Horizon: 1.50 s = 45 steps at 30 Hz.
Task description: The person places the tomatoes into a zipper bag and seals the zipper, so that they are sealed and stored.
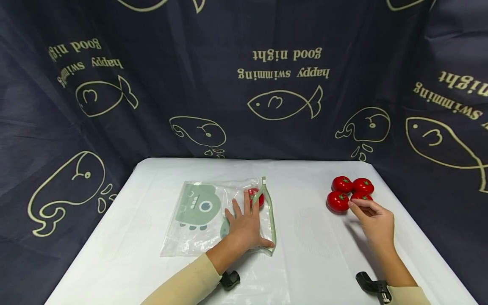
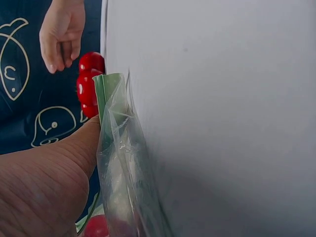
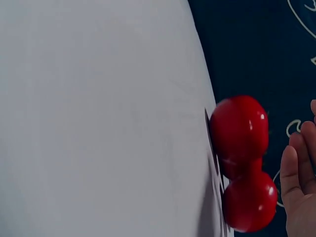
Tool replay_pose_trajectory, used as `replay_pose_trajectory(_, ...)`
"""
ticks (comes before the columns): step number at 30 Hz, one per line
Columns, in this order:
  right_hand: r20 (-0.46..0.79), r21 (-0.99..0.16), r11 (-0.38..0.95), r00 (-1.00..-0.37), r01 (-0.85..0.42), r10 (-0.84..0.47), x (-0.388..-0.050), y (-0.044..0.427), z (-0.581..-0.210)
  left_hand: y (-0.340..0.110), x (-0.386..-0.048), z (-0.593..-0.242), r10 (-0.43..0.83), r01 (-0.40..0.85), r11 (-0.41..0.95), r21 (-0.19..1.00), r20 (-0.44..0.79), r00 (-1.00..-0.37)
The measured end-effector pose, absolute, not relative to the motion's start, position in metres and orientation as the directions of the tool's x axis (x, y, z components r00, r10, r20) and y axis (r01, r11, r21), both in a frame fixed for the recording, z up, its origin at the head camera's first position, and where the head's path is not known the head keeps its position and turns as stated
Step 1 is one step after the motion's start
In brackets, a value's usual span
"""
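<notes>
A clear zip bag (image 1: 213, 248) with a green dinosaur print lies flat, its green-edged end toward the right. One red tomato (image 1: 253, 195) shows inside it near that end. My left hand (image 1: 244, 226) rests on the bag with fingers spread, the thumb at the green edge; in the left wrist view the thumb touches the raised green strip (image 2: 112, 94). Several red tomatoes (image 1: 338, 201) sit clustered at the right. Just in front of and above them hovers my right hand (image 1: 375, 222), fingers loosely bent, holding nothing. In the right wrist view its fingers (image 3: 291, 170) are apart from the tomatoes (image 3: 242, 128).
The white table (image 1: 301, 271) carries the bag left of the middle and the tomatoes near its right edge. A dark curtain (image 1: 244, 140) printed with fish and whales hangs behind and along both sides. Black straps circle both wrists.
</notes>
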State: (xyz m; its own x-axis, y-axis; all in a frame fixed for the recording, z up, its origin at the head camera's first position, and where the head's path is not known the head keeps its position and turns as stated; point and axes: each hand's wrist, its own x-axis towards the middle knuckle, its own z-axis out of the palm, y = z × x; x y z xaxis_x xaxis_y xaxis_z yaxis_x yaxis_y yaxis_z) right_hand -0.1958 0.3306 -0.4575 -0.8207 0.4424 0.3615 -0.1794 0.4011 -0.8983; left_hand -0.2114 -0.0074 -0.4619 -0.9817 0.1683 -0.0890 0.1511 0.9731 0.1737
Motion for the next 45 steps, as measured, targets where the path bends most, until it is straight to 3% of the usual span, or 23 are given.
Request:
replay_pose_trajectory(7,0.396,-0.886,0.427,-0.777,-0.183,0.489,-0.199,0.346,-0.460,-0.007,-0.210,-0.461,0.170,0.153,0.972,0.178,-0.085,-0.982)
replay_pose_trajectory(16,0.392,-0.856,0.513,-0.735,-0.070,0.554,-0.211,0.367,-0.470,-0.007,-0.210,-0.462,0.171,0.155,0.971,0.181,-0.078,-0.982)
replay_pose_trajectory(22,0.276,-0.860,0.507,-0.782,0.058,0.558,-0.216,0.378,-0.470,-0.007,-0.210,-0.462,0.168,0.152,0.970,0.188,-0.074,-0.983)
replay_pose_trajectory(29,0.031,-0.833,0.496,-0.875,0.245,0.484,-0.222,0.389,-0.474,-0.007,-0.210,-0.463,0.168,0.150,0.969,0.199,-0.077,-0.983)
replay_pose_trajectory(45,-0.142,-0.859,0.373,-0.863,0.351,0.484,-0.237,0.400,-0.481,-0.008,-0.210,-0.464,0.174,0.156,0.965,0.209,-0.072,-0.982)
